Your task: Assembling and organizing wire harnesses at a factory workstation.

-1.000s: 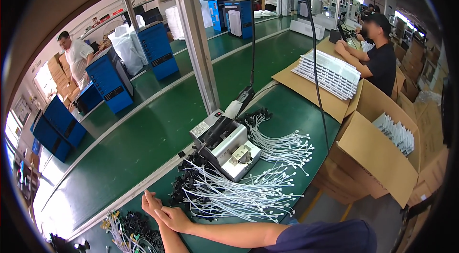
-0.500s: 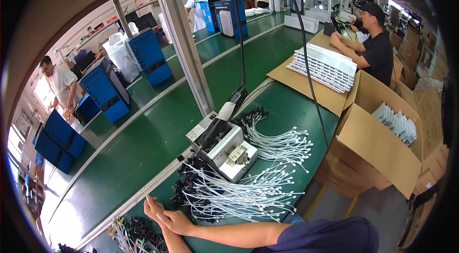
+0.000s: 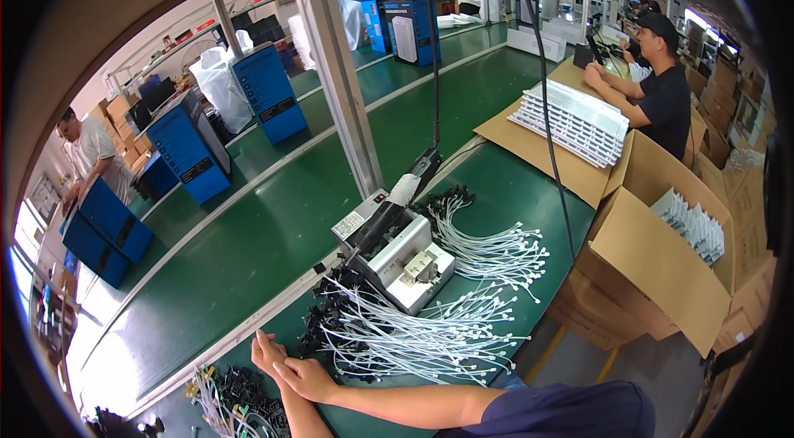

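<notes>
A: So what could bite you on that green bench (image 3: 496, 183)?

B: Clock centred on your hands, I'd worry about the white cable pile (image 3: 413, 335) between two and three. It spreads toward the bench edge, so a careless sweep could drag a load off. The boxy metal machine (image 3: 395, 254) at half past one has cables crowding it, so one tug might snag.

A: Anything lower left?

B: Dark connector pile (image 3: 244, 392), about eight, near your left hand (image 3: 266, 353). Bump it and parts might scatter imo. Your right hand (image 3: 308, 381) lies across the left; nothing held that I can see, but fingers overlap, so can't tell if either's open or closed. Black plugs (image 3: 318, 324) at one? Tangle bait.
</notes>
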A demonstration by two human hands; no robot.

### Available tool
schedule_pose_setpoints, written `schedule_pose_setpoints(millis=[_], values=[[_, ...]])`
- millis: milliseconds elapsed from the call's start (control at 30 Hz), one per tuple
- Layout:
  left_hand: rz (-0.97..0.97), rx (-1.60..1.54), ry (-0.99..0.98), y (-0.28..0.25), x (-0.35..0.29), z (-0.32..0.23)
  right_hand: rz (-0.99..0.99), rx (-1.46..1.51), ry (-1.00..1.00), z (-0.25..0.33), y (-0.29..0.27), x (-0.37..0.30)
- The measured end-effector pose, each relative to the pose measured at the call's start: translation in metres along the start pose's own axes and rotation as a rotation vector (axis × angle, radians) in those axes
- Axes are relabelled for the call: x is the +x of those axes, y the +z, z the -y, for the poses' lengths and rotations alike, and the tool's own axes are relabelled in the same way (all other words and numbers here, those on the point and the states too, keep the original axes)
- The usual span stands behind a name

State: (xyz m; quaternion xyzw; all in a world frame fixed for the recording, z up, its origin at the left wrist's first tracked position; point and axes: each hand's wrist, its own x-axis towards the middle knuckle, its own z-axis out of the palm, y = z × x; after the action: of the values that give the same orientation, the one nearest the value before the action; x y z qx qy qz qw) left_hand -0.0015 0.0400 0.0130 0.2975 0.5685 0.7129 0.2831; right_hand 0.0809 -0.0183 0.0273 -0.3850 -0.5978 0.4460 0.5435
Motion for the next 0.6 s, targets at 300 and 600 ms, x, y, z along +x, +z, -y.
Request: schedule_pose_setpoints(millis=[300,600], values=[[-0.023,-0.011,-0.03,0.001,-0.0004,-0.0019,0.028,-0.003,0.046,0.0058,-0.0009,0.001],[-0.002,-0.04,-0.045,0.0027,-0.0014,-0.0045,0.03,-0.024,0.053,0.0065,-0.0017,0.0018]])
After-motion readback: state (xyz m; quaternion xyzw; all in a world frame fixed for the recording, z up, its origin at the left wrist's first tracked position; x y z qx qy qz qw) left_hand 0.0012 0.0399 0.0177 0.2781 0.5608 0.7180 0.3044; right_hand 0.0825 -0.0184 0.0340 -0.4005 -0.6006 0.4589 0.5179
